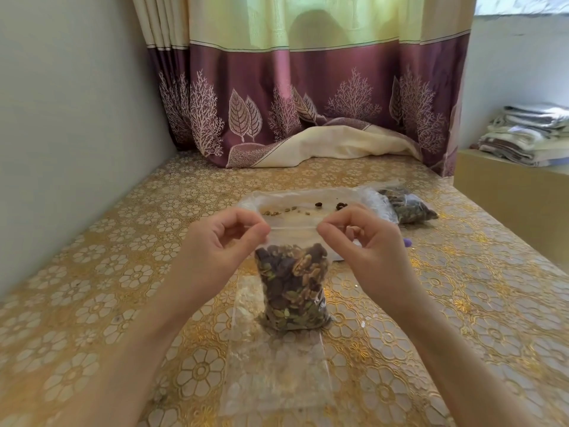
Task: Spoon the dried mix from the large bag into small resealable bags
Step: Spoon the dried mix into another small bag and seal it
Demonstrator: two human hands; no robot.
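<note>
The table (92,303) carries all items. Beyond the hands lies the large bag (308,198), nearly empty, with only scattered pieces inside. Beyond the right hand (366,245) lies a filled bag (409,208). Below the hands, flat on the table, lie empty bags (277,371). Between the hands hangs the small bag (292,288), well filled with dried mix, its base apparently resting on the table.

Current step, as judged: sealing. The next move calls for pressing the strip closed along its full width.

Left hand (221,238): fingers curled, pinching the bag's top left corner. Right hand: fingers curled, pinching the top right corner.
</note>
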